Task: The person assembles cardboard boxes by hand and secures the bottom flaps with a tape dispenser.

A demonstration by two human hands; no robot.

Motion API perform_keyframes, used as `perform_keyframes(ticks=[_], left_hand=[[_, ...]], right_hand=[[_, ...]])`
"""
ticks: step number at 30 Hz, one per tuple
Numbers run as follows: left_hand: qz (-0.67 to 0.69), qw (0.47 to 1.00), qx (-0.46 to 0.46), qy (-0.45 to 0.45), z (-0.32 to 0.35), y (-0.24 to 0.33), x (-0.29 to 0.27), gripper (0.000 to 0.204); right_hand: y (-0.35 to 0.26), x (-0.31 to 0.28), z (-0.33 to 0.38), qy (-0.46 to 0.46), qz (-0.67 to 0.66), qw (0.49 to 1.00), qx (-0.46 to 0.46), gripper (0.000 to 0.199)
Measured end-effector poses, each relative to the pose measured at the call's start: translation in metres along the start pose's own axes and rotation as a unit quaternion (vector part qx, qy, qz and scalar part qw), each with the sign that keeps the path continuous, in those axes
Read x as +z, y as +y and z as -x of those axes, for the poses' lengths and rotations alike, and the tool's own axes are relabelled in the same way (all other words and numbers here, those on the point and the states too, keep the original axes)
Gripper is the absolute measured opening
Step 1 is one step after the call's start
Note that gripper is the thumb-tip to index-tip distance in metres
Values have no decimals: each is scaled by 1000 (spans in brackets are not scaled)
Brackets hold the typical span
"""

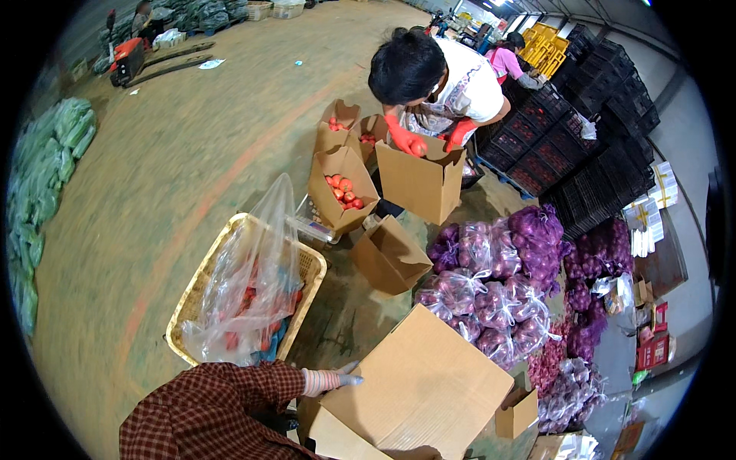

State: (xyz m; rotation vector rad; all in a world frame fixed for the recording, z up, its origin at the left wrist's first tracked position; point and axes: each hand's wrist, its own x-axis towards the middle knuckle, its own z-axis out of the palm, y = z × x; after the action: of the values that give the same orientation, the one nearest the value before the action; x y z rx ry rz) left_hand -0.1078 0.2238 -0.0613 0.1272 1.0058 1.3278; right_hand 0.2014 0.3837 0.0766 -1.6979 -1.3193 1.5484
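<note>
A large brown cardboard box (429, 376) is right in front of me at the lower middle, its broad flat side facing up. My left hand (341, 379), in a pale grey glove with a striped cuff, grips this box's left edge, its fingertips on the surface. My left arm wears a dark red checked sleeve (230, 391). No part of my right hand shows. Beyond the box stands a smaller open cardboard box (391, 257). To the left is a yellow plastic basket (201, 284) holding red produce, partly covered by a clear plastic bag (257, 276).
Across from me a person (460, 84) in red gloves reaches into an open carton (418, 180). Beside it an open carton holds tomatoes (344, 192). Bagged purple onions (498, 307) are heaped at the right, near stacked black crates (537, 138). Green bundles (46, 184) line the far left.
</note>
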Motion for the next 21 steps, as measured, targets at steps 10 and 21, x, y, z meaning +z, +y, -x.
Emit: perform_keyframes(ticks=[10, 21], left_hand=[[-5, 1000, 2, -7, -6, -8, -5, 112], [45, 999, 16, -10, 31, 31, 14, 103]], right_hand=[[-18, 15, 13, 8, -1, 999, -36, 33], [-6, 8, 8, 5, 40, 999, -28, 41]])
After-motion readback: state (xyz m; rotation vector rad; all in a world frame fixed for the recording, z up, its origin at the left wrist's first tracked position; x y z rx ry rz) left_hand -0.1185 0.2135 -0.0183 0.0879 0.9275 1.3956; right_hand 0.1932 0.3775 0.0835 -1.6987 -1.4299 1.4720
